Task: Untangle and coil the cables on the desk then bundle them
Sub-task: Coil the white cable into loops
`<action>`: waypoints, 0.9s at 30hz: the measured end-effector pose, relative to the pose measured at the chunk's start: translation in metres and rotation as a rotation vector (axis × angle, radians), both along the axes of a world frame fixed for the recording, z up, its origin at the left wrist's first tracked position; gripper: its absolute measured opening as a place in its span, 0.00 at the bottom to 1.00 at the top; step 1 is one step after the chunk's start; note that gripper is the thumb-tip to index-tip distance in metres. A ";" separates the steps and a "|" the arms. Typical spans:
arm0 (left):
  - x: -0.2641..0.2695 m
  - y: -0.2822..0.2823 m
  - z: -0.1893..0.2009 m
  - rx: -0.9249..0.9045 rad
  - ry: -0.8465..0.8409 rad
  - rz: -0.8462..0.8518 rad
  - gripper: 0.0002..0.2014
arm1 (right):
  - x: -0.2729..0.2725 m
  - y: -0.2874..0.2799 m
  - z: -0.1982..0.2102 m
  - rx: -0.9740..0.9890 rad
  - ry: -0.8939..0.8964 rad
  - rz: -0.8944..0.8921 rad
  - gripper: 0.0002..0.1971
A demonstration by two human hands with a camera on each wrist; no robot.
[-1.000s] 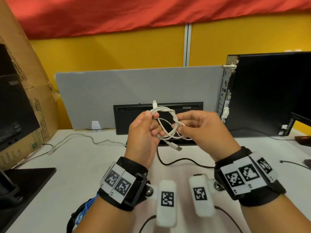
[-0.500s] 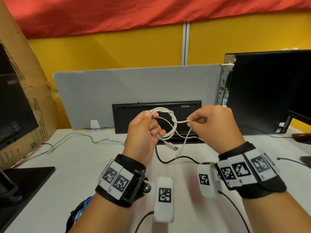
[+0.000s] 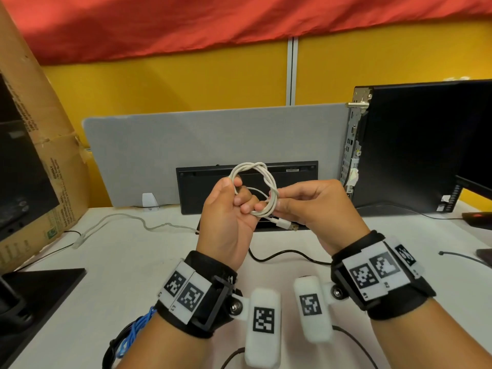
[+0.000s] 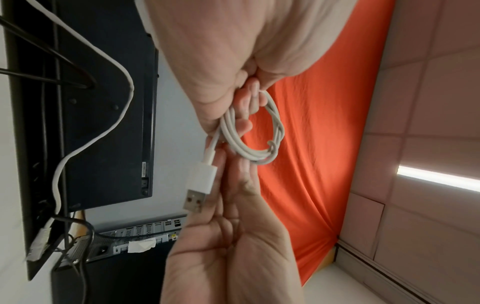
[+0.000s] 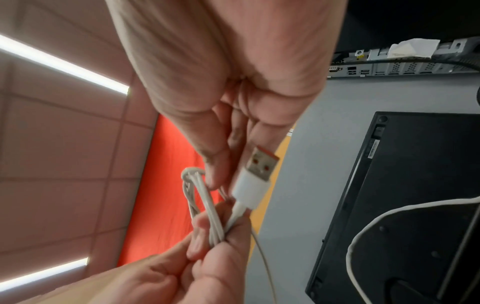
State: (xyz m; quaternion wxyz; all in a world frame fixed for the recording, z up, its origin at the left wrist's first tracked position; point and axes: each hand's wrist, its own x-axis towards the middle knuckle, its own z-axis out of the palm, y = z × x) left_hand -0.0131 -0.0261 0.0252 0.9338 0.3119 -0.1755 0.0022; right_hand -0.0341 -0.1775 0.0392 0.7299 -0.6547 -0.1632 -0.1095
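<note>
A white USB cable is wound into a small coil and held up above the desk. My left hand grips the coil's left and lower side, fingers curled through the loop. My right hand pinches the right side of the coil. One strand is twisted round the loop near the top. The USB plug sticks out below the hands. The left wrist view shows the coil and the plug. In the right wrist view the plug lies by my right fingers.
A pale network cable and a black cable trail over the white desk. A blue and black cable bundle lies at the near left. A keyboard leans against the grey divider. A PC tower stands right, a cardboard box left.
My right hand had drawn a strand out to the right and has come back to the coil. The loose strand is now taken up into the loop.
</note>
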 end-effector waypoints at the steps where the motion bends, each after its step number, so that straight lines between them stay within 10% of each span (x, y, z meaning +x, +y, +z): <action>1: 0.000 0.000 0.000 -0.003 -0.004 0.011 0.12 | -0.001 0.000 0.001 0.001 0.006 0.023 0.08; 8: 0.001 -0.001 -0.004 0.045 -0.028 0.075 0.13 | -0.010 0.003 0.010 -0.079 0.041 0.058 0.28; 27: 0.003 -0.006 -0.011 0.286 0.019 -0.080 0.13 | -0.004 -0.001 0.014 0.358 0.169 0.188 0.13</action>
